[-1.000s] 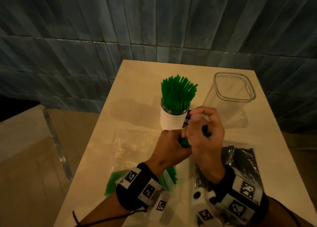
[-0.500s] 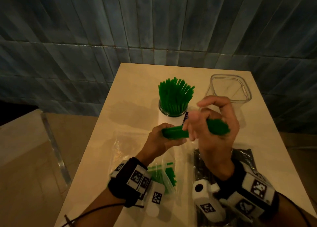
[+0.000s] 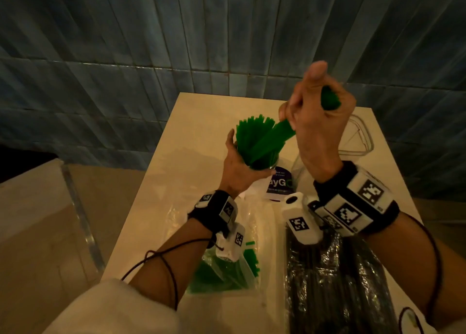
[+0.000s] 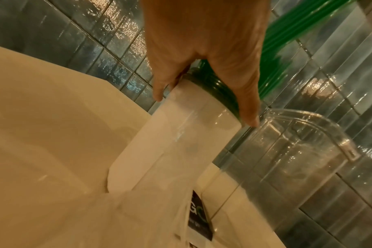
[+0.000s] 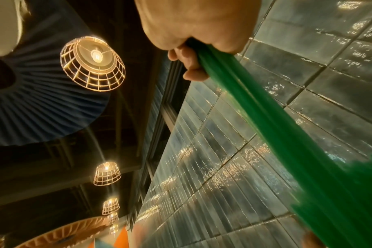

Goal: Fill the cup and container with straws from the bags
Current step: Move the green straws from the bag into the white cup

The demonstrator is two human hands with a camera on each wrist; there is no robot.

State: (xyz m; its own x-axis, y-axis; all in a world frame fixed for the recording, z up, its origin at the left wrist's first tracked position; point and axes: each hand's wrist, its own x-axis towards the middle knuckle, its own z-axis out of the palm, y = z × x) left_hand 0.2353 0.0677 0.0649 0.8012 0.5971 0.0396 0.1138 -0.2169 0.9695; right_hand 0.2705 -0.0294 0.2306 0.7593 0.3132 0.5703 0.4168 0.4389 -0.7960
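Note:
A cup (image 3: 277,185) with a white sleeve and purple label stands mid-table, packed with green straws (image 3: 249,137). My left hand (image 3: 238,166) grips the cup at its rim, thumb on one side and fingers (image 4: 247,107) on the other. Raised above and right of the cup, my right hand (image 3: 317,122) grips a bundle of green straws (image 3: 273,139) that slants down with its lower end among the straws in the cup. The same bundle (image 5: 265,125) runs from my right fist (image 5: 198,25) in the right wrist view. A clear square container (image 3: 361,142) stands right of the cup with nothing visible in it.
A clear bag of green straws (image 3: 224,273) lies on the table (image 3: 191,122) under my left forearm. A bag of black straws (image 3: 335,288) lies under my right forearm. A blue tiled wall (image 3: 176,43) stands behind the table, and the floor drops off to the left.
My right hand lifted the green bundle and tipped its lower end into the cup. My left hand let go of the bundle and took hold of the cup's rim.

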